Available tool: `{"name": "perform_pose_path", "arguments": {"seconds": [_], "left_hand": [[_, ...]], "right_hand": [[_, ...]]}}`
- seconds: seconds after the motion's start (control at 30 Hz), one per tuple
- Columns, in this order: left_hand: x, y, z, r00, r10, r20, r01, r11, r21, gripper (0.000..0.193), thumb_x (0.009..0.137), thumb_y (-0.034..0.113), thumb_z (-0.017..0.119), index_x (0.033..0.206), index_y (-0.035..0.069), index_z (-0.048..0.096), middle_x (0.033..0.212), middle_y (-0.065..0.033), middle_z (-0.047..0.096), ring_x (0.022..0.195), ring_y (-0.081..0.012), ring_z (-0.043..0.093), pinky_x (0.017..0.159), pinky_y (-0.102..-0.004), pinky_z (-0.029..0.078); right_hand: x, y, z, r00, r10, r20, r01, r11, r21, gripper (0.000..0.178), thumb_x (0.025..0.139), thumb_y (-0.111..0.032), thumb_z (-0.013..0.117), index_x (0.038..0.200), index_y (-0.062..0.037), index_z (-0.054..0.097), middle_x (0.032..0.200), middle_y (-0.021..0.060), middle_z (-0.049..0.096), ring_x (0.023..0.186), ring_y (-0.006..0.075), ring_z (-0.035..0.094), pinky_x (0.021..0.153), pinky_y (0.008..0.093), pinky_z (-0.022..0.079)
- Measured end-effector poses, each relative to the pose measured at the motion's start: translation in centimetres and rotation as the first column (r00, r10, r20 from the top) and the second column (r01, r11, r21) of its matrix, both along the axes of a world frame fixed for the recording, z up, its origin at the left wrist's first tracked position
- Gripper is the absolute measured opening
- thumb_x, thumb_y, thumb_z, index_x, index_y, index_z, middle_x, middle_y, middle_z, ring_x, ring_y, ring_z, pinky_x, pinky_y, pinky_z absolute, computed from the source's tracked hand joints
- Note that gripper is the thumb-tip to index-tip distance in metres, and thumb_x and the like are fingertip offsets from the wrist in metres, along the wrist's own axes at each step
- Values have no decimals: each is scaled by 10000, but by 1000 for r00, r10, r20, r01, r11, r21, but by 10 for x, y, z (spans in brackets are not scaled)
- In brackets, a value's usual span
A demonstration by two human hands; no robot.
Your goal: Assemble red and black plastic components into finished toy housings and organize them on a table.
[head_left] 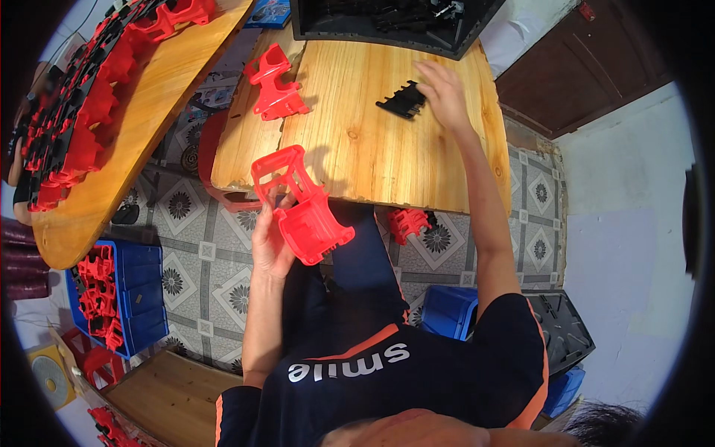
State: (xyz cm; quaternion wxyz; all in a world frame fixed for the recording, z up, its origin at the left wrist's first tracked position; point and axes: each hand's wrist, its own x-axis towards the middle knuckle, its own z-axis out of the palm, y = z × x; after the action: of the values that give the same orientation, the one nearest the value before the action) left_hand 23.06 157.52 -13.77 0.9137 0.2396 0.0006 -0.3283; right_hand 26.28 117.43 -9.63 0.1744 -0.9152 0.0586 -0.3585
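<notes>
A red plastic frame [302, 205] is gripped by the left hand [269, 237], fingers curled around its lower part, and is held in the air just in front of the near edge of the wooden surface [365, 141], above the lap. The right hand [443, 93] is stretched out over the far part of the surface, with fingers loosely spread and laid on a small black ribbed part [402, 99] that lies flat on the wood; nothing is closed in this hand. A second red frame [274, 83] is set upright near the left edge of the same surface, well apart from both hands. A black bin [387, 22] holding dark parts is placed at the far end. To the left, a second wooden board [141, 112] is covered with a row of red and black pieces [82, 97]. On the tiled floor, a blue crate [123, 294] filled with red parts is seen.
</notes>
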Motion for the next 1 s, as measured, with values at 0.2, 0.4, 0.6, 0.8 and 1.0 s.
{"name": "perform_pose_path", "arguments": {"seconds": [0.2, 0.4, 0.6, 0.8, 1.0], "left_hand": [[-7, 4, 5, 991, 104, 82, -108, 993, 42, 538, 895, 310, 661, 1361, 142, 452, 1350, -139, 484, 1278, -310, 461, 1087, -491, 376], [1, -11, 6, 982, 147, 117, -152, 988, 35, 580, 917, 197, 648, 1423, 125, 373, 1359, -85, 510, 1252, -232, 498, 1077, -427, 401], [-9, -18, 11, 963, 168, 209, -181, 983, 43, 642, 882, 155, 694, 1431, 116, 365, 1370, -61, 509, 1240, -221, 513, 1071, -409, 406], [-18, -23, 17, 963, 147, 224, -153, 988, 7, 692, 872, 81, 696, 1455, 102, 322, 1421, -84, 466, 1256, -214, 500, 1058, -394, 423], [-22, -24, 11, 969, 161, 188, -154, 987, -47, 944, 852, 78, 721, 1534, 158, 72, 1459, -106, 391, 1250, -241, 491, 1050, -423, 425]], "right_hand": [[-8, -8, -30, 916, 272, -294, -231, 959, 166, 248, 841, -66, 653, 1081, -9, 684, 987, 143, 646, 918, 291, 624, 854, 343, 491], [-64, 33, -22, 920, 298, -252, -136, 850, 508, 245, 773, -123, 764, 963, 14, 693, 854, 75, 638, 755, 153, 614, 680, 263, 487], [-113, 182, 34, 979, 204, 0, -185, 890, 417, 268, 739, -180, 831, 815, -20, 630, 664, 40, 548, 572, 104, 534, 519, 270, 438], [-111, 226, 19, 961, 169, 217, -203, 969, 143, 319, 697, -169, 854, 762, -42, 568, 659, 68, 525, 539, 200, 539, 464, 312, 427], [-112, 234, 15, 947, 166, 274, -183, 982, 38, 283, 707, -131, 851, 754, -33, 590, 638, 28, 496, 501, 110, 444, 435, 280, 360]]}}
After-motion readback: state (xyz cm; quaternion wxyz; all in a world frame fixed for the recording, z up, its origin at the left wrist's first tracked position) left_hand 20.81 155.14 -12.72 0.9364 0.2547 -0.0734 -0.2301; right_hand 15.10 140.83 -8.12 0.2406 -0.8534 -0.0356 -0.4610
